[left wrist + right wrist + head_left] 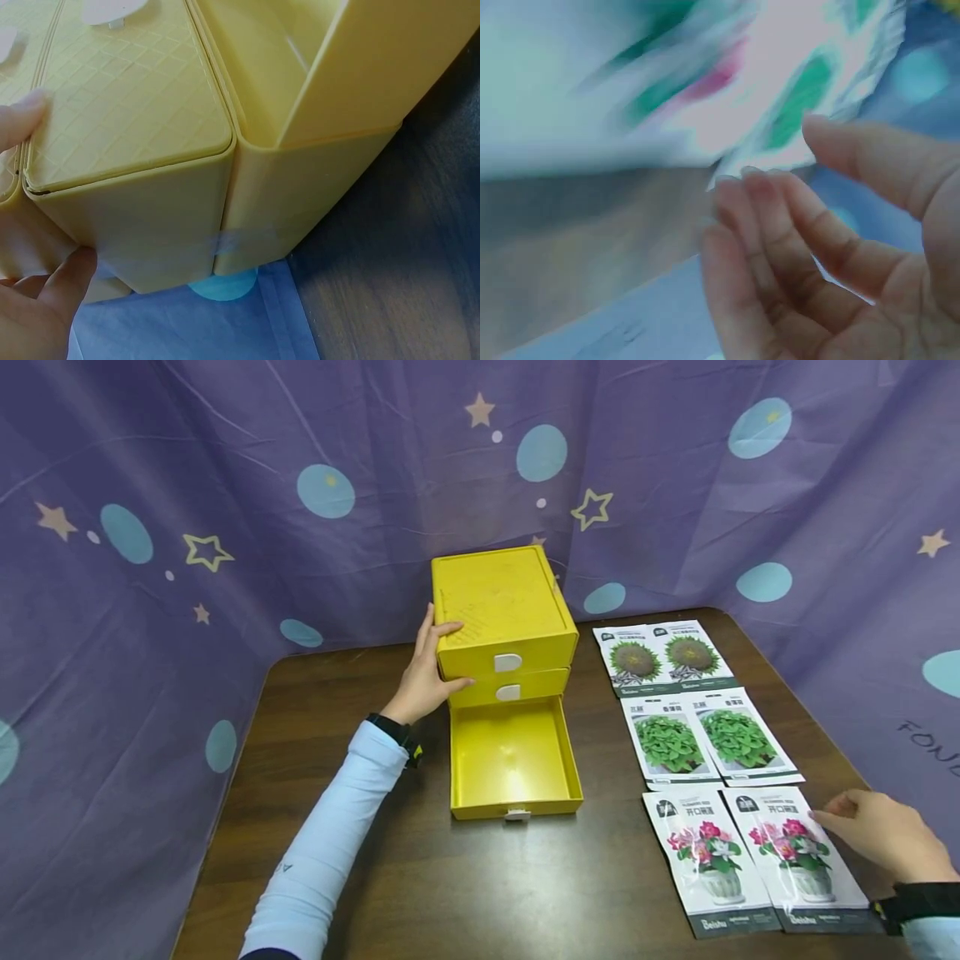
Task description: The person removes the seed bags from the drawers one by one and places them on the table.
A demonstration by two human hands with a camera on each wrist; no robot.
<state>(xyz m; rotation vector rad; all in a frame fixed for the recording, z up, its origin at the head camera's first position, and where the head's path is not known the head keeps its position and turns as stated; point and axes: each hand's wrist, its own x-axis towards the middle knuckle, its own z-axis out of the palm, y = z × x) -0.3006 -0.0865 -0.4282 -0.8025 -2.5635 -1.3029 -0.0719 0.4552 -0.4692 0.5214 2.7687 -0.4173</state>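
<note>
A yellow drawer unit (498, 597) stands on the table; its bottom drawer (510, 756) is pulled out, with nothing visible inside. My left hand (422, 683) holds the unit's left front corner. In the left wrist view the thumb (21, 120) lies on the front and other fingers are against the side. At the right, my right hand (888, 835) is beside the right edge of a flower seed packet (798, 852). In the right wrist view its fingers (780, 247) are loosely bent with a gap to the thumb, and the packet is blurred.
Another flower packet (712, 860) lies left of the first. Farther back are two green-leaf packets (671, 743) and two sunflower packets (633, 662), in rows along the table's right side. A purple patterned curtain (420, 460) hangs behind the wooden table (322, 718).
</note>
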